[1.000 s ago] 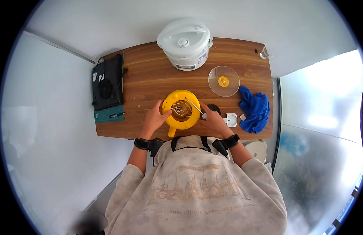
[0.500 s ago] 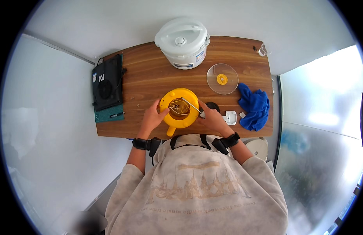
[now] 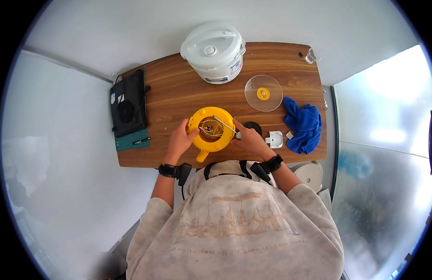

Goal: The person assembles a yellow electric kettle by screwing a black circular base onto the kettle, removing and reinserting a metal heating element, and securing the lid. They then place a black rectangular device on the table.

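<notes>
A round yellow electric pot [image 3: 224,143] with a short handle rests before me near the table's front edge. Its open underside faces up, and thin pale wires [image 3: 208,128] lie inside the opening. My left hand [image 3: 180,141] grips the pot's left rim, with the thumb over the edge. At the right rim, my right hand [image 3: 249,141] is closed on a thin silver-shafted screwdriver [image 3: 224,123], whose shaft slants across the opening toward its far side. The tip's contact point is too small to tell. A black round part [image 3: 254,127] lies just beyond my right hand.
A white rice cooker [image 3: 212,53] stands at the back. A glass lid [image 3: 253,101] with a yellow knob, a white plastic part [image 3: 274,139] and a blue cloth [image 3: 303,126] lie to the right. At the left, a black flat appliance [image 3: 128,100] sits on a green mat [image 3: 127,143].
The whole view has shifted slightly. My hands keep their hold on the pot and screwdriver, and the shaft stays across the opening with hardly any change.
</notes>
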Tool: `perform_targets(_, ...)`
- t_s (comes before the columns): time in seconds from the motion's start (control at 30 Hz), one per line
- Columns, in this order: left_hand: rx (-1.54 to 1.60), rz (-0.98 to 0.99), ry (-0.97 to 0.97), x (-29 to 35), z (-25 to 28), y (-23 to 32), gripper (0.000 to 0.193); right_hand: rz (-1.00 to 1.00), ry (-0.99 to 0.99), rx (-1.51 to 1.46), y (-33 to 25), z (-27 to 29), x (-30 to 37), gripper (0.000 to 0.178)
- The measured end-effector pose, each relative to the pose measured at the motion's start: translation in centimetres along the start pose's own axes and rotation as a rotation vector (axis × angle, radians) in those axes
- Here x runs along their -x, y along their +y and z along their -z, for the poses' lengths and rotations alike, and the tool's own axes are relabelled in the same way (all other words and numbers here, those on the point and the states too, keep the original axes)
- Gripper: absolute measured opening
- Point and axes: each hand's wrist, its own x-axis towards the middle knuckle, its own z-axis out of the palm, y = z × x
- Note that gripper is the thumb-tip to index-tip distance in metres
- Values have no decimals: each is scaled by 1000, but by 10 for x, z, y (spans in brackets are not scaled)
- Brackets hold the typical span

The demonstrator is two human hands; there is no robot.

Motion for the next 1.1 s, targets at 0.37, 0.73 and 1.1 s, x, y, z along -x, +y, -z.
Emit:
perform_targets(0.37, -3, 26, -21, -16, -20, -31, 55, 3, 32, 13, 14, -15, -13, 83)
perform_targets(0.73, 228, 184, -122, -20, -21, -21, 59, -33, 40, -123, 31, -16, -21, 78)
perform_targets(1.1, 281, 314, -222, -27, -12, 3, 52, -270, -41, -263, 3, 24, -15, 57)
